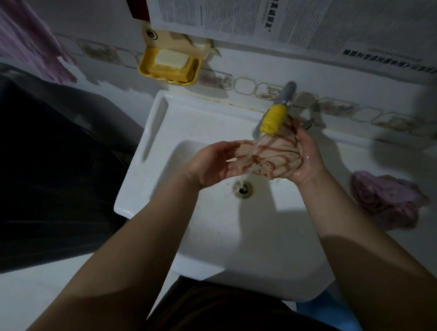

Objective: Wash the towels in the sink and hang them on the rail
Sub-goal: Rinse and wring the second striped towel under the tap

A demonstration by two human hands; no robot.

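A pale towel with dark red stripes (270, 152) is bunched under the running water of the tap (276, 114), which has a yellow spout end. My left hand (212, 165) grips the towel's left edge. My right hand (305, 158) cups and holds its right side, and that hand is wet. Both hands hover over the white sink (216, 236), just above the drain (242, 189). A second, purple towel (389, 199) lies crumpled on the sink's right ledge. Another purple towel (20, 36) hangs at the top left; the rail is out of view.
A yellow soap dish with a pale bar of soap (170, 62) is fixed to the tiled wall behind the sink. Newspaper sheets (280, 12) cover the wall above. A dark bulky object (43, 169) stands left of the sink.
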